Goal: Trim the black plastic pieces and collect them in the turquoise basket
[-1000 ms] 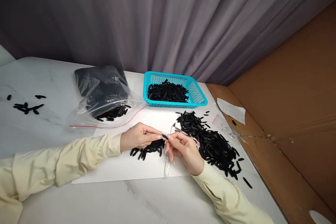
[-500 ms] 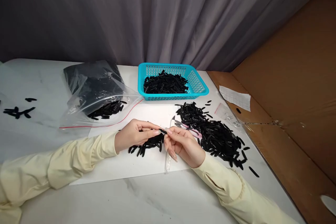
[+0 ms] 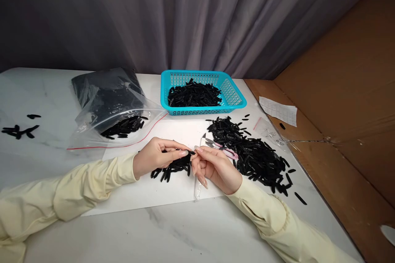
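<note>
A small, slim black piece with narrowed ends (image 3: 191, 153) is pinched between both hands above the white sheet (image 3: 138, 195). My left hand (image 3: 156, 158) grips its left end with thumb and forefinger. On the other end, the thumb and forefinger of my right hand (image 3: 217, 168) are closed, with the remaining fingers curled below. A small heap of similar black pieces (image 3: 173, 168) lies under my left hand. Just behind my right hand are pink-handled thread snips (image 3: 231, 154), partly covered by a larger heap of black pieces (image 3: 257, 160). A clear plastic strip (image 3: 197, 191) sticks out below my right hand.
At the back stands a turquoise basket (image 3: 203, 110) holding many black pieces. Left of it is a clear zip bag (image 3: 89, 131) with black contents. More loose pieces (image 3: 20, 132) lie far left. A cardboard wall (image 3: 345, 61) borders the right, near a paper slip (image 3: 279, 111).
Both hands keep their pinch on the black piece and have shifted very slightly. The whole view has moved a little; the objects on the table otherwise look the same.
</note>
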`<state>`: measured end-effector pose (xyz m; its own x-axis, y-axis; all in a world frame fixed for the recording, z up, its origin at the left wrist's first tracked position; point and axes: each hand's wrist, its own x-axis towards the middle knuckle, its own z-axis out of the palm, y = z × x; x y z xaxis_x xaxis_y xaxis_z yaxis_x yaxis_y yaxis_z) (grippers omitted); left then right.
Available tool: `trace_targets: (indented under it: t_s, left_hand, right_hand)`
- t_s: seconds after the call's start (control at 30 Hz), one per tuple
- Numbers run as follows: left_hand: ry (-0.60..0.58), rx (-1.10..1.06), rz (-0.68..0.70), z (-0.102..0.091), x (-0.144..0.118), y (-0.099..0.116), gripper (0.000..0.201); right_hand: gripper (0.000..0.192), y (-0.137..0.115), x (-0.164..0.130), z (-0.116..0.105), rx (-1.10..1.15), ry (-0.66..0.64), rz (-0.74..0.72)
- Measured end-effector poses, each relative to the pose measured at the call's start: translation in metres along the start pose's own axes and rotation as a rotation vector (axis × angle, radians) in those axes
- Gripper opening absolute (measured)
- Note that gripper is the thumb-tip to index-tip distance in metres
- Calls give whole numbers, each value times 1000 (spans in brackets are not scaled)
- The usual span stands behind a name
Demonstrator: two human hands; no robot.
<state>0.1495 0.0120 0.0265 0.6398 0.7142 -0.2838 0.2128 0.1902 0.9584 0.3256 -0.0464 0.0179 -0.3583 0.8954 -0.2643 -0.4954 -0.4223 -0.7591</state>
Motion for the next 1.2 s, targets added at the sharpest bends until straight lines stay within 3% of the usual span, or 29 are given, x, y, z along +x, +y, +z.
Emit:
trace_targets:
  t_s: [0.17, 0.5, 1.2]
  left_hand:
    - [22, 28, 5, 0, 0, 2, 36]
    - [60, 218, 159, 1, -4, 2, 34]
    - [59, 179, 201, 2, -6, 1, 32]
  right_hand:
    - [26, 0, 0, -1, -4, -5, 11]
    - [20, 0, -1, -3, -30, -46, -1]
    - [16, -2, -4, 1, -70, -5, -61]
